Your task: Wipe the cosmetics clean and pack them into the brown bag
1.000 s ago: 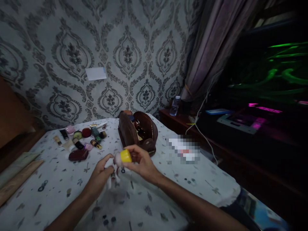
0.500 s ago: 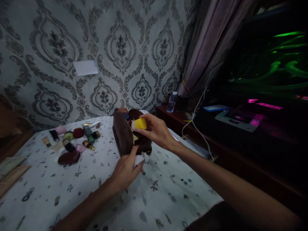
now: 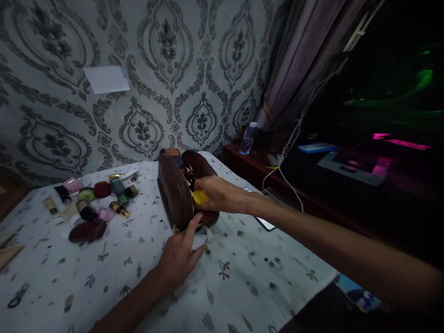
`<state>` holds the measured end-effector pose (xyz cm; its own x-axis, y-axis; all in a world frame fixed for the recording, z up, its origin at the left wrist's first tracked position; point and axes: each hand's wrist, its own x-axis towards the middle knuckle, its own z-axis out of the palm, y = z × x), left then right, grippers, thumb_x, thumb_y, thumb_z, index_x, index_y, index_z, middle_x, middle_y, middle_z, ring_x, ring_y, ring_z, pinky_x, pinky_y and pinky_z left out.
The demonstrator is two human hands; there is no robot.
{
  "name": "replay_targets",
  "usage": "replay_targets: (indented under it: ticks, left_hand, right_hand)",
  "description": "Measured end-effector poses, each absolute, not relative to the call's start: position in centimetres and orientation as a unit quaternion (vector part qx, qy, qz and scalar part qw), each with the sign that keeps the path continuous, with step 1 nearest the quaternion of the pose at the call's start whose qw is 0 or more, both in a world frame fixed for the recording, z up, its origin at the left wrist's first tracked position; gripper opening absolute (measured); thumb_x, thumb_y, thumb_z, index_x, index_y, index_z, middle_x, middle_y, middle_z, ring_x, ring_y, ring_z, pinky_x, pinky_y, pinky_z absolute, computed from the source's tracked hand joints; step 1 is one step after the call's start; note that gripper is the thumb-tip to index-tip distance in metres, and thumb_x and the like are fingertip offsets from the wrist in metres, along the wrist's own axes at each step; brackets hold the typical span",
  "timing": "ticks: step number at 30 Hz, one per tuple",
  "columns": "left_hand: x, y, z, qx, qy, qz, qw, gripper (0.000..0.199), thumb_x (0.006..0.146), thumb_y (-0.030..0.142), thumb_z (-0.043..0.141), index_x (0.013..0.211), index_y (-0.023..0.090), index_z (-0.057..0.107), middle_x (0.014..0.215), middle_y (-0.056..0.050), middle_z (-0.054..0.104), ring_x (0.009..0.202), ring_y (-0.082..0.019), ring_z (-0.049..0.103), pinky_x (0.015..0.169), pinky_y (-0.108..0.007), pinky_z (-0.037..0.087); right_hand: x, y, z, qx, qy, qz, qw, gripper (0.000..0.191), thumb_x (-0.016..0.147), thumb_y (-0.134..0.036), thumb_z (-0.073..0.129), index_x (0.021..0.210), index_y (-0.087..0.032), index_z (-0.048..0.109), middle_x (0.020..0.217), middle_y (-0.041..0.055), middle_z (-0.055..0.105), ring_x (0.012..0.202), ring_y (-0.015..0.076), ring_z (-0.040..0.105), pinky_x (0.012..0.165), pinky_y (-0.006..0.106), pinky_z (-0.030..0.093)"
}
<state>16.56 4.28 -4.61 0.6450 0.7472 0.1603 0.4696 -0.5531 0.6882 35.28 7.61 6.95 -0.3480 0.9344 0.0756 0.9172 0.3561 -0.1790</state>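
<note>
A brown cosmetic bag (image 3: 173,189) stands unzipped on the bed, with several items inside that are hard to make out. My right hand (image 3: 220,194) reaches into its opening, fingers closed around a small container with a yellow cap (image 3: 200,198); the container's lower part is hidden in the bag. At the bag's near end, my left hand (image 3: 178,256) touches the edge with its outstretched index finger, thumb held apart. Whitish crumpled tissue (image 3: 199,239) shows between that thumb and index finger; whether it is gripped cannot be made out.
Several cosmetics lie left of the bag, among them a dark red case (image 3: 87,230), a green bottle (image 3: 120,190) and a pink pouch-like item (image 3: 73,184). A phone (image 3: 266,224) lies under my right forearm. A water bottle (image 3: 247,138) and white cable (image 3: 289,187) are at right.
My right hand has lowered the yellow-capped container from above the bag into its opening. My left hand stays at the bag's near end. The view has shifted slightly right.
</note>
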Motion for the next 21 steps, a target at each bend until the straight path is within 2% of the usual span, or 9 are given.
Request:
replay_targets:
  ticks: [5,9,11,15,21]
  left_hand:
    - [16.5,4.3,-4.6,0.853,0.353,0.218,0.316,0.069,0.088,0.026,0.053,0.152,0.025,0.027,0.118,-0.014,0.069,0.096,-0.031,0.068,0.082,-0.043,0.052]
    - [16.5,4.1,-4.2,0.839,0.361,0.224,0.339,0.070,0.086,0.024,0.055,0.151,0.025,0.030,0.102,-0.009,0.073,0.089,-0.028,0.068,0.080,-0.038,0.053]
    - [16.5,4.0,-4.0,0.829,0.361,0.230,0.360,0.068,0.086,0.024,0.055,0.150,0.025,0.032,0.098,-0.007,0.073,0.092,-0.027,0.068,0.081,-0.037,0.052]
    - [16.4,3.9,-3.7,0.816,0.352,0.246,0.387,0.068,0.085,0.025,0.057,0.149,0.025,0.034,0.115,-0.009,0.071,0.106,-0.028,0.065,0.090,-0.037,0.051]
    - [16.3,3.9,-3.9,0.837,0.343,0.219,0.367,0.069,0.089,0.026,0.052,0.152,0.023,0.026,0.129,-0.013,0.065,0.105,-0.028,0.066,0.091,-0.043,0.051]
  right_hand:
    - [34.8,7.9,6.9,-0.571,-0.820,0.032,0.040,0.023,0.073,-0.025,0.070,0.094,-0.015,0.070,0.089,0.0117,0.074,0.080,0.0251,0.069,0.057,0.027,0.038]
    - [34.1,8.0,7.3,-0.593,-0.805,0.022,-0.024,0.025,0.072,-0.026,0.070,0.094,-0.013,0.073,0.086,0.0145,0.074,0.080,0.0284,0.071,0.054,0.028,0.039]
    - [33.8,8.2,7.3,-0.593,-0.804,0.020,-0.040,0.025,0.072,-0.025,0.069,0.093,-0.012,0.074,0.085,0.0156,0.075,0.080,0.0292,0.071,0.056,0.029,0.042]
    - [33.3,8.8,7.0,-0.586,-0.808,0.024,-0.050,0.024,0.076,-0.022,0.065,0.094,-0.011,0.076,0.084,0.0173,0.075,0.083,0.0293,0.072,0.061,0.030,0.048]
    - [32.8,9.7,6.8,-0.577,-0.809,0.058,-0.100,0.034,0.069,-0.018,0.073,0.102,-0.012,0.074,0.095,0.0157,0.075,0.094,0.0281,0.072,0.073,0.028,0.053]
